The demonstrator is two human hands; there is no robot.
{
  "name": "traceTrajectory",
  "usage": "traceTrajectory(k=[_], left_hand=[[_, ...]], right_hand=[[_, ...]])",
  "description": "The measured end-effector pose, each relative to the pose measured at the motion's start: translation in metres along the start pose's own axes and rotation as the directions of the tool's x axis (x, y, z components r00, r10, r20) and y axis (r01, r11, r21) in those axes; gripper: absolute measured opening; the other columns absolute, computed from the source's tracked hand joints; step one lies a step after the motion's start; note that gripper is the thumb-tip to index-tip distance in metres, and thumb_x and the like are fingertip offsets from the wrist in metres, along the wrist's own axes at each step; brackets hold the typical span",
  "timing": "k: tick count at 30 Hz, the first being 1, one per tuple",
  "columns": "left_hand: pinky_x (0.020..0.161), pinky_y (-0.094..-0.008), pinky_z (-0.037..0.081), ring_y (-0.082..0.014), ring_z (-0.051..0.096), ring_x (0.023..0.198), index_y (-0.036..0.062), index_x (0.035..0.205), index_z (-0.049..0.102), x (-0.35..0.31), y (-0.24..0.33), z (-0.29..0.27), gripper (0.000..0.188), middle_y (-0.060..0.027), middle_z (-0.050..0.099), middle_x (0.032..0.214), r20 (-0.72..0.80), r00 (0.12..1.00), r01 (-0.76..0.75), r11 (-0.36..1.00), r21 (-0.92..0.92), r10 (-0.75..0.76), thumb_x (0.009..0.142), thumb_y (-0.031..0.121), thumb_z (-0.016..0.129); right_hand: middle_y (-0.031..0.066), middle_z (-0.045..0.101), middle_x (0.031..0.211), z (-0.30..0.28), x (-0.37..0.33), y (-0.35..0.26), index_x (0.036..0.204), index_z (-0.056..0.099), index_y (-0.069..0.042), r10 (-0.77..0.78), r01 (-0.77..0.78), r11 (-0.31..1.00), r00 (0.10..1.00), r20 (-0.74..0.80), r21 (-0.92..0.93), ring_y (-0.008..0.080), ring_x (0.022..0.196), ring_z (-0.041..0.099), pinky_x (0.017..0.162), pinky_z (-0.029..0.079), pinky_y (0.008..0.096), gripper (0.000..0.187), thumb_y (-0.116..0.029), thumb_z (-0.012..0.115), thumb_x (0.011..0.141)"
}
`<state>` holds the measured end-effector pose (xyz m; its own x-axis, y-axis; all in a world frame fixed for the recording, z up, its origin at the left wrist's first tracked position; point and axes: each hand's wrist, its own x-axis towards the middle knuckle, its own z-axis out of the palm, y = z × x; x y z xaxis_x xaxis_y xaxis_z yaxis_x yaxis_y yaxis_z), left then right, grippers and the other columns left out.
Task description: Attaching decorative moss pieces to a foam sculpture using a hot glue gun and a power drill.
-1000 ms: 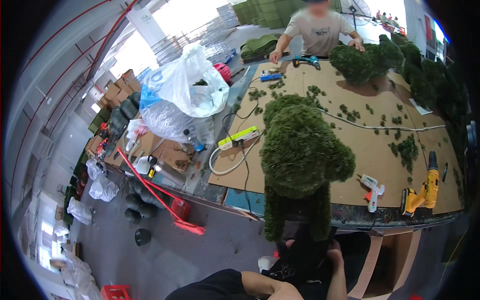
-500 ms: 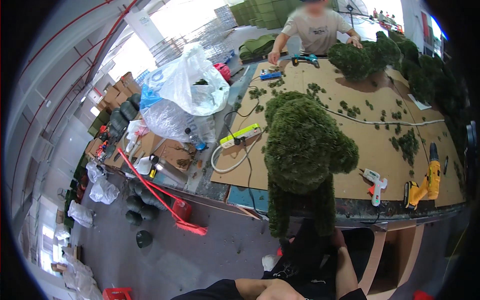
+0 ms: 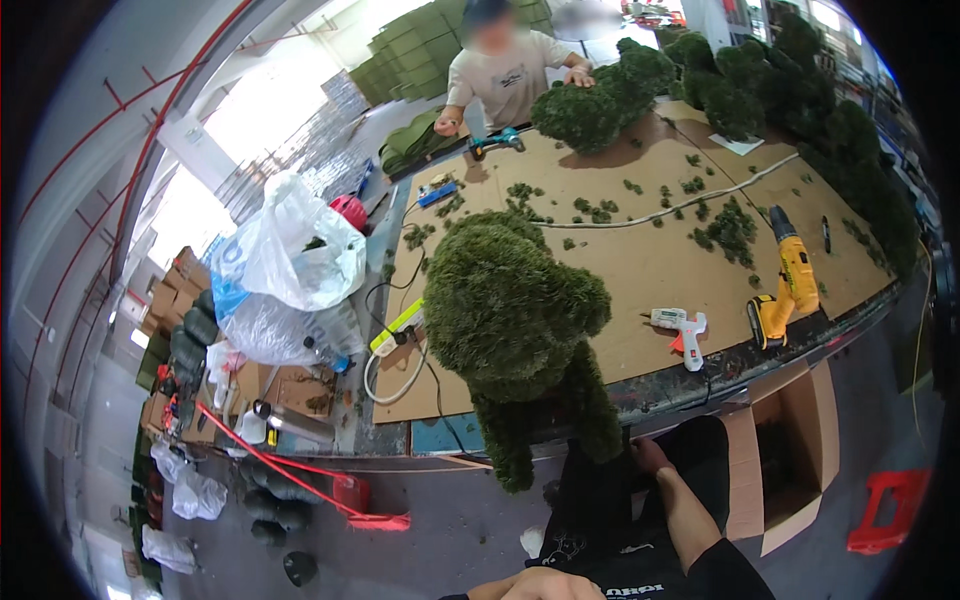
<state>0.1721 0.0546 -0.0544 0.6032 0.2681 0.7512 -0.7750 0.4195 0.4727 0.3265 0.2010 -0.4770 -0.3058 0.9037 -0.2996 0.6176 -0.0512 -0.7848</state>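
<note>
Worktop (image 3: pixel 735 372): long, dark-rimmed, covered by brown flat cardboard sheets (image 3: pixel 640 270). Dark-green, shaggy, grass-like figure (image 3: pixel 500 300) at the near edge, rounded mass over the worktop, two thick legs reaching down past the edge. Brown open cardboard carton (image 3: pixel 742 470) below the near edge, toward the right. Yellow-and-black cordless drill (image 3: pixel 797 275) near the right near corner. Right hand (image 3: pixel 652 457) beside the figure's right-side leg, fingers partly curled; grip cannot be told. Left forearm (image 3: pixel 505 583) at the lower border; its hand indistinct, state undetermined. White-and-orange plastic glue gun (image 3: pixel 690 345) near the near edge, between figure and drill.
</note>
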Motion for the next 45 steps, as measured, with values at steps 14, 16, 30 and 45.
traceTrajectory(k=[14,16,30,45], left_hand=[[0.068,-0.0461,0.049,-0.0301,0.065,0.077,0.0054,0.090,0.074,0.017,-0.033,-0.009,0.037,-0.0127,0.071,0.091,0.174,0.984,0.079,0.959,-0.271,-0.032,0.094,0.042,0.075],[0.068,-0.0460,0.049,-0.0302,0.065,0.078,0.0057,0.090,0.074,0.018,-0.035,-0.009,0.036,-0.0126,0.071,0.091,0.190,0.981,0.085,0.953,-0.292,-0.030,0.094,0.042,0.075],[0.071,-0.0454,0.050,-0.0303,0.066,0.082,0.0080,0.093,0.076,0.016,-0.035,-0.004,0.035,-0.0119,0.071,0.095,0.242,0.970,0.054,0.948,-0.314,0.025,0.093,0.043,0.075],[0.075,-0.0447,0.051,-0.0304,0.067,0.086,0.0103,0.096,0.077,0.011,-0.028,-0.002,0.034,-0.0112,0.072,0.100,0.277,0.957,0.004,0.950,-0.313,0.087,0.093,0.044,0.076]], right_hand=[[0.0293,0.071,0.107,-0.002,0.001,-0.014,0.108,0.073,0.002,0.047,-0.044,0.998,0.997,0.054,-0.053,0.0476,0.102,0.068,0.088,0.054,0.0527,0.030,-0.021,0.060,0.093],[0.0290,0.072,0.107,-0.003,0.000,-0.018,0.109,0.073,0.002,0.075,-0.071,0.996,0.995,0.071,-0.057,0.0476,0.102,0.069,0.088,0.054,0.0524,0.030,-0.021,0.060,0.093],[0.0302,0.070,0.112,0.007,0.006,-0.002,0.116,0.071,0.003,0.082,-0.084,0.996,0.992,0.098,0.013,0.0458,0.109,0.068,0.094,0.053,0.0517,0.035,-0.020,0.055,0.095],[0.0263,0.073,0.099,0.007,0.003,-0.006,0.104,0.072,0.003,0.025,-0.022,0.996,0.999,0.033,-0.085,0.0439,0.100,0.070,0.086,0.055,0.0521,0.030,-0.020,0.056,0.093]])
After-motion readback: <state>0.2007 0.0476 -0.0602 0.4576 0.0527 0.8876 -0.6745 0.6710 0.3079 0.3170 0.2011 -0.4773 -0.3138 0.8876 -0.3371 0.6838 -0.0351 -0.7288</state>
